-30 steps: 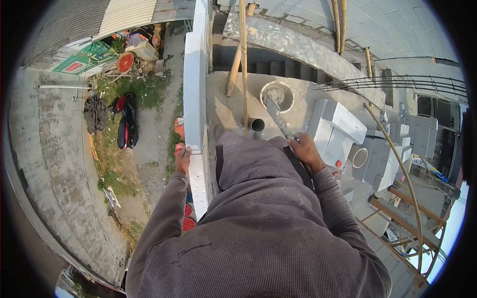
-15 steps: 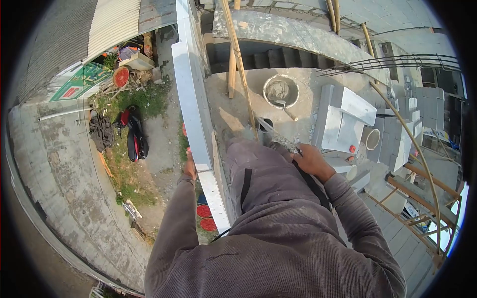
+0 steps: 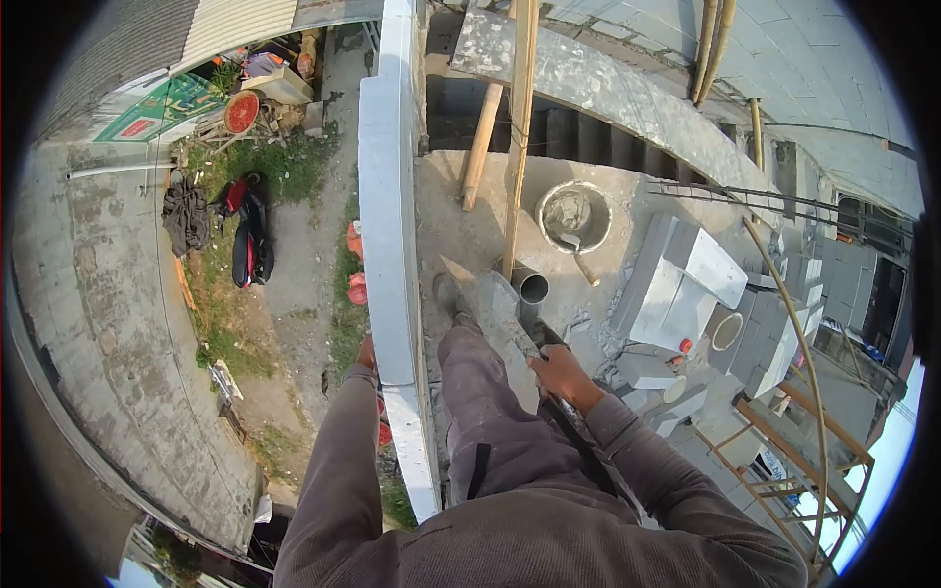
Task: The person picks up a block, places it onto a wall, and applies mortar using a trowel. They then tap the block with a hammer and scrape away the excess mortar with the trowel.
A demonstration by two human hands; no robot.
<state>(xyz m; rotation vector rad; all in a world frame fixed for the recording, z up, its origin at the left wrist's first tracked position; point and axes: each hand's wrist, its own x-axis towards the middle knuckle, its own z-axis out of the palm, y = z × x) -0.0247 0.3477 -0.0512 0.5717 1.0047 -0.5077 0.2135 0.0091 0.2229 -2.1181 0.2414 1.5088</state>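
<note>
My left hand [image 3: 367, 355] is against the outer side of a pale block wall [image 3: 387, 216]; its fingers are mostly hidden by the wall. In my right hand [image 3: 566, 377] is a long, flat, blade-like tool [image 3: 515, 328] smeared with grey, pointing forward and down beside my leg. The fingers are wrapped round its near end, and its exact kind is unclear. Just beyond its tip stands an open grey pipe [image 3: 532, 286]. Farther forward is a round bucket [image 3: 546, 232] of wet grey mortar [image 3: 567, 210], with a wooden-handled trowel [image 3: 585, 267] leaning over its rim.
Pale blocks [image 3: 676, 269] are stacked to the right, near another bucket [image 3: 723, 328]. A wooden post [image 3: 521, 127] rises ahead, before a dark stairwell [image 3: 578, 137]. Thin steel bars [image 3: 755, 199] jut across. Left of the wall, a motorcycle [image 3: 253, 235] stands far below.
My view has shifted, bringing the wall and floor farther into sight. My right hand has moved down and left with the tool, which now points more steeply forward. The left hand stays by the wall.
</note>
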